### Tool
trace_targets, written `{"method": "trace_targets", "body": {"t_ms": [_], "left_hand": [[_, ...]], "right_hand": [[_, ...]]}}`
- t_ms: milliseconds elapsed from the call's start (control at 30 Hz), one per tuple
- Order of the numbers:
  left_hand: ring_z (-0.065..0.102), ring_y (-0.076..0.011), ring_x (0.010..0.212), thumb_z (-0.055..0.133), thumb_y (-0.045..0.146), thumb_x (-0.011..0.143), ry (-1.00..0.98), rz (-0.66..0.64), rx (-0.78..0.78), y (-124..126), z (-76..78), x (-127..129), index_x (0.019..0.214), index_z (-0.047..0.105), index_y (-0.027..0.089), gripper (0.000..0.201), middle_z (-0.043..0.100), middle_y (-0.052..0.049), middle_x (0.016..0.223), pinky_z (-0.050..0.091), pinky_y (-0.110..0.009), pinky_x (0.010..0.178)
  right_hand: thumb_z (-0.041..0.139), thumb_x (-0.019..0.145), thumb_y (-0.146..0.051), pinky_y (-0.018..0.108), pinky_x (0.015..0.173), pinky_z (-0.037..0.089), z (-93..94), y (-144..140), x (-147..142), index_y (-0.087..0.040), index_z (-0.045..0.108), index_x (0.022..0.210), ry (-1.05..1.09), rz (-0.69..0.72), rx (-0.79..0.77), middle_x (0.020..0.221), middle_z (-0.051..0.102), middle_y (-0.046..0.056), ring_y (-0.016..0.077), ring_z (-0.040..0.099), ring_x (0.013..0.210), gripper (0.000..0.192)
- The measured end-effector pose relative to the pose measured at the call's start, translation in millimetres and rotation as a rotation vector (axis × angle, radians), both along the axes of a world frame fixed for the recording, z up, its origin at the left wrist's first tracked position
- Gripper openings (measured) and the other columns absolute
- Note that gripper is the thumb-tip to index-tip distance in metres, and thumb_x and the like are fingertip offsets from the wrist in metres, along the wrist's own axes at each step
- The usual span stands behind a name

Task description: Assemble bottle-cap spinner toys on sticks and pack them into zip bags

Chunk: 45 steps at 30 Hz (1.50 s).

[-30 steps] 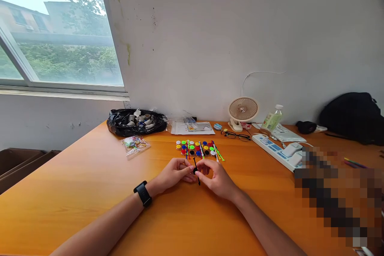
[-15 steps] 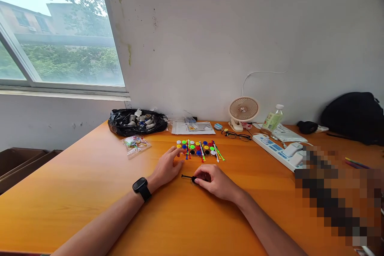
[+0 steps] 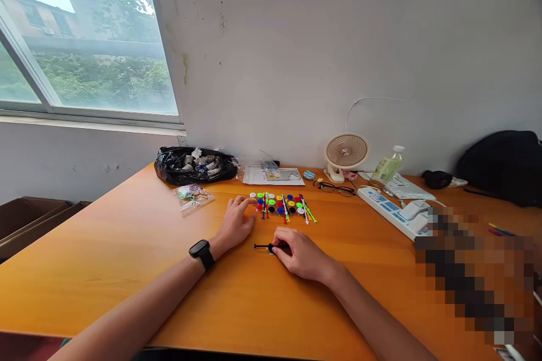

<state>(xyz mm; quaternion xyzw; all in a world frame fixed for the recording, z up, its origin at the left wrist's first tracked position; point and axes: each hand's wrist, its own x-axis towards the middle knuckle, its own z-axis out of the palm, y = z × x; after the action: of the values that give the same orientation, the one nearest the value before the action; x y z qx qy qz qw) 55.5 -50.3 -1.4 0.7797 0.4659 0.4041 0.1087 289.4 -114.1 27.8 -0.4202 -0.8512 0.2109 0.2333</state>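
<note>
My right hand [image 3: 297, 254] rests on the orange table [image 3: 127, 271] with its fingertips on a small black disc with a thin black stick [image 3: 263, 246] that points left and lies flat. My left hand [image 3: 235, 223], with a black watch [image 3: 202, 253] on the wrist, lies palm down with fingers spread, its tips close to the left end of a cluster of small coloured discs and sticks [image 3: 282, 207]. It holds nothing.
At the back stand a black bag of small rolls [image 3: 195, 164], a clear packet of coloured parts [image 3: 192, 196], papers [image 3: 273, 176], a small fan [image 3: 346, 153], glasses [image 3: 334, 187], a bottle [image 3: 388, 168], a power strip [image 3: 392, 210] and a black backpack [image 3: 499, 166].
Both hands held the black stick and disc upright between them. My right hand then laid it flat on the table, while my left hand let go and reached towards the coloured cluster.
</note>
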Motion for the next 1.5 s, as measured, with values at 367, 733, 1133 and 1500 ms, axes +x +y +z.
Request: {"method": "trace_targets", "body": {"t_ms": [367, 733, 1133, 1500], "left_hand": [[0.060, -0.0283, 0.102, 0.055, 0.025, 0.097, 0.193, -0.042, 0.017, 47, 19.3, 8, 0.106, 0.077, 0.018, 0.024, 0.070, -0.012, 0.105, 0.051, -0.042, 0.093], [0.069, -0.0268, 0.093, 0.071, 0.018, 0.082, 0.268, -0.073, -0.080, 73, 31.7, 16, 0.085, 0.078, 0.020, 0.008, 0.076, -0.010, 0.094, 0.052, -0.036, 0.085], [0.069, -0.0236, 0.093, 0.060, 0.023, 0.095, 0.158, -0.104, -0.009, 57, 37.7, 3, 0.097, 0.065, 0.020, 0.006, 0.073, -0.007, 0.094, 0.053, -0.034, 0.082], [0.063, -0.0239, 0.095, 0.042, 0.011, 0.098, 0.214, -0.221, 0.064, 30, 29.1, 5, 0.115, 0.073, 0.022, 0.037, 0.071, -0.009, 0.098, 0.050, -0.037, 0.090]], "right_hand": [[0.058, 0.101, -0.032, 0.036, 0.087, 0.045, 5.2, 4, 7, -0.023, 0.062, 0.094, 0.185, -0.085, 0.171, 0.095, 0.067, 0.005, 0.0217, 0.061, 0.092, 0.011], [0.045, 0.109, -0.036, 0.033, 0.078, 0.042, 4.2, 7, 8, -0.022, 0.051, 0.078, 0.107, -0.082, 0.129, 0.081, 0.059, 0.002, 0.0190, 0.054, 0.081, 0.034], [0.035, 0.111, -0.042, 0.034, 0.076, 0.041, 7.0, 7, 10, -0.022, 0.051, 0.075, 0.094, -0.082, 0.130, 0.079, 0.058, 0.003, 0.0193, 0.054, 0.079, 0.044], [0.032, 0.112, -0.044, 0.035, 0.078, 0.044, 7.7, 5, 9, -0.022, 0.056, 0.078, 0.089, -0.083, 0.094, 0.082, 0.062, 0.004, 0.0200, 0.057, 0.080, 0.047]]}}
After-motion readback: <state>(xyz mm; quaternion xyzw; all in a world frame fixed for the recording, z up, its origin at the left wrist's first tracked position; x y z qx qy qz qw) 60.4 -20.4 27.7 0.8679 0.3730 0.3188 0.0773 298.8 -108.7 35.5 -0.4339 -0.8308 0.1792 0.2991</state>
